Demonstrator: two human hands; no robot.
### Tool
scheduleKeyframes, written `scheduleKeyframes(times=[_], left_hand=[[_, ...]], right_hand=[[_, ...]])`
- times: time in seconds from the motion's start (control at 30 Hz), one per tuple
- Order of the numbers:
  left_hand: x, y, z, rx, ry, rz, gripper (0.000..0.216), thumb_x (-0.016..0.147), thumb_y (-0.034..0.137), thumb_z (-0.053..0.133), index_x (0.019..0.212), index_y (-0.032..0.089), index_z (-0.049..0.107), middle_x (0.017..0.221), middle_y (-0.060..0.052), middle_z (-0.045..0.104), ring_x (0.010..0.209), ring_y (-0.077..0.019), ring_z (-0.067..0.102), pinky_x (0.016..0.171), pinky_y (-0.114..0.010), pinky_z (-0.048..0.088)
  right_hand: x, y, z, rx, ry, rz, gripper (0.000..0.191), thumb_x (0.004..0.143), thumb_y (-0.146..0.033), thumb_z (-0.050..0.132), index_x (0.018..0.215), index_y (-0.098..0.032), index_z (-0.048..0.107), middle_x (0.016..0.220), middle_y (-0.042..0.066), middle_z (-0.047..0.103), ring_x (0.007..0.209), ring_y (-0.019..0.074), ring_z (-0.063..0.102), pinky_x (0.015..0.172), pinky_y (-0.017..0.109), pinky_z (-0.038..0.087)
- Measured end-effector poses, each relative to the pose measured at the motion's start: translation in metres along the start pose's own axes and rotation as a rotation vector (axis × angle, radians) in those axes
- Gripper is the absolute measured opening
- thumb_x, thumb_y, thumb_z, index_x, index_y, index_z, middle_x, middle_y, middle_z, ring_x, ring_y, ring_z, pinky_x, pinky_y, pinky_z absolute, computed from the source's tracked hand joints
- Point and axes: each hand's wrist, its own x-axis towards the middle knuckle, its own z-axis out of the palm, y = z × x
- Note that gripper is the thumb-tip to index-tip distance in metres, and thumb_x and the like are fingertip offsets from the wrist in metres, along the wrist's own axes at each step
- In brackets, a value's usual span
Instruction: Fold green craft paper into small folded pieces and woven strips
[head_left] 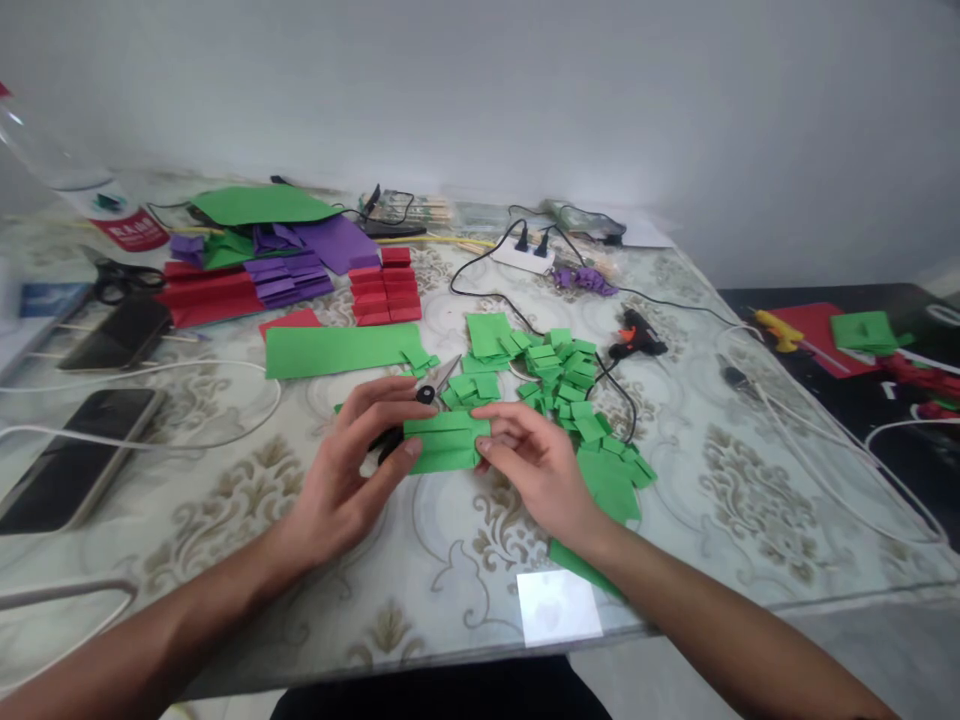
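Note:
Both my hands hold a folded green paper strip (444, 441) just above the table. My left hand (352, 470) pinches its left end with thumb and fingers. My right hand (536, 465) pinches its right end. Right behind the strip lie scissors (427, 398) with black handles, partly hidden by my left fingers. A heap of small cut green pieces (559, 375) lies behind and to the right of my right hand. A long green paper sheet (337, 350) lies flat behind my left hand.
Red folded stacks (386, 285), purple strips (289, 278) and more green paper sit at the back left. Two phones (75, 455) and white cables lie at the left. A black glue gun (637, 338) and a power strip (525, 252) sit at the back right.

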Motion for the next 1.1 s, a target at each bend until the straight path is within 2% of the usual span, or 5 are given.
scheduleKeyframes(times=[0.23,0.47,0.57,0.7,1.1], left_hand=[[0.002,0.000,-0.002,0.174,-0.190,0.199,0.043,0.096,0.024,0.071,0.138,0.030,0.062,0.152,-0.011,0.057,0.137,-0.0322,0.059,0.115,-0.051,0.049],[0.002,-0.009,0.003,0.188,-0.070,0.149,0.022,0.101,0.019,0.063,0.117,0.027,0.076,0.115,-0.007,0.078,0.105,-0.0227,0.075,0.093,-0.035,0.060],[0.003,-0.010,0.004,0.129,-0.037,-0.014,0.013,0.101,0.028,0.067,0.107,0.025,0.078,0.093,-0.003,0.080,0.079,-0.0188,0.075,0.072,-0.028,0.058],[0.004,-0.008,0.007,0.033,-0.024,-0.215,0.019,0.098,0.039,0.069,0.101,0.022,0.077,0.058,0.004,0.065,0.048,-0.0131,0.060,0.047,-0.023,0.044],[0.000,-0.002,0.008,-0.156,-0.077,-0.271,0.018,0.101,0.032,0.064,0.114,0.021,0.070,0.066,0.004,0.062,0.055,-0.0134,0.070,0.052,-0.021,0.053]], right_hand=[[0.002,-0.002,-0.002,0.065,0.011,0.119,0.021,0.084,-0.030,0.081,0.104,-0.023,0.080,0.073,-0.003,0.067,0.066,0.0132,0.069,0.067,0.027,0.056],[0.006,0.001,-0.003,0.300,-0.083,0.380,0.030,0.078,-0.043,0.086,0.094,-0.018,0.080,0.070,0.000,0.068,0.061,0.0131,0.065,0.063,0.027,0.056],[0.004,-0.003,-0.003,0.114,-0.071,0.283,0.036,0.087,-0.054,0.077,0.093,-0.019,0.079,0.064,-0.004,0.056,0.055,0.0108,0.053,0.055,0.025,0.049],[-0.001,-0.004,0.000,-0.110,-0.062,0.064,0.037,0.079,-0.041,0.088,0.111,-0.025,0.078,0.098,0.003,0.069,0.090,0.0174,0.066,0.080,0.029,0.056],[-0.002,0.004,0.003,-0.065,0.014,0.014,0.016,0.085,-0.035,0.080,0.094,-0.022,0.077,0.073,0.000,0.070,0.066,0.0149,0.065,0.062,0.027,0.055]])
